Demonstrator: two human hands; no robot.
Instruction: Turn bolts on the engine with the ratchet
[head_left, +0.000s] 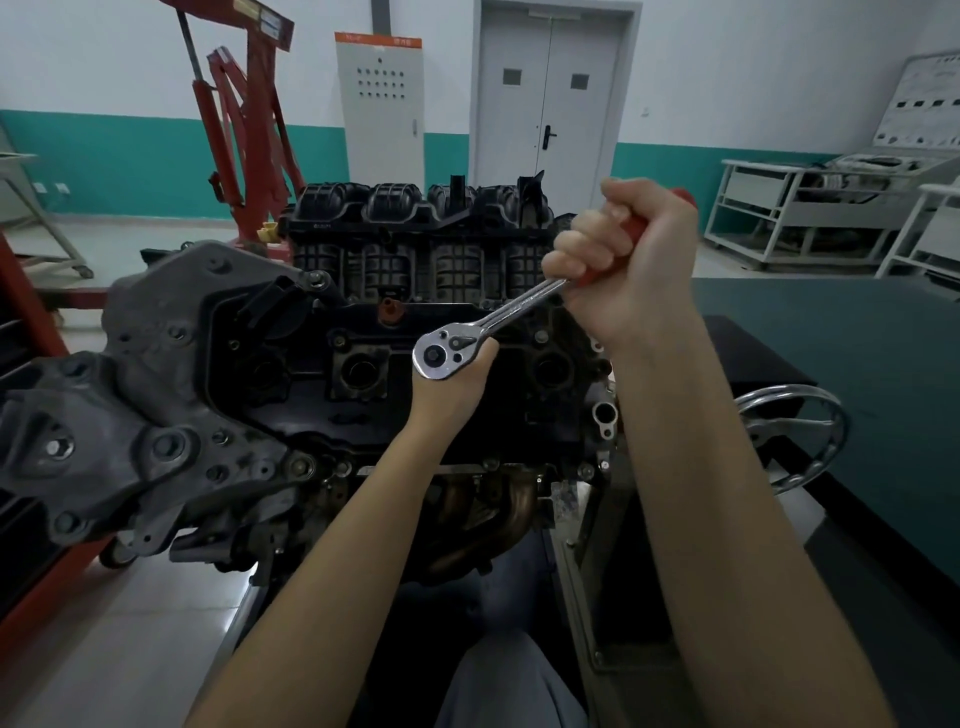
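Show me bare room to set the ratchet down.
Bare patch: the green tabletop, right of the right hand and beyond the handwheel. Crowded: the engine top under the ratchet and left hand.

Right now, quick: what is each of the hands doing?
Left hand: closed under the ratchet wrench, holding its head from beneath.
Right hand: closed round the wrench's red handle.

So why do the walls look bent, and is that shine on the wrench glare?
Head view: the wide-angle lens bows straight lines near the edges, such as the table at right. Yes, the ratchet head throws back bright glare from soft overhead light. The engine is dim with weak shadows, and the right hand looks slightly soft.
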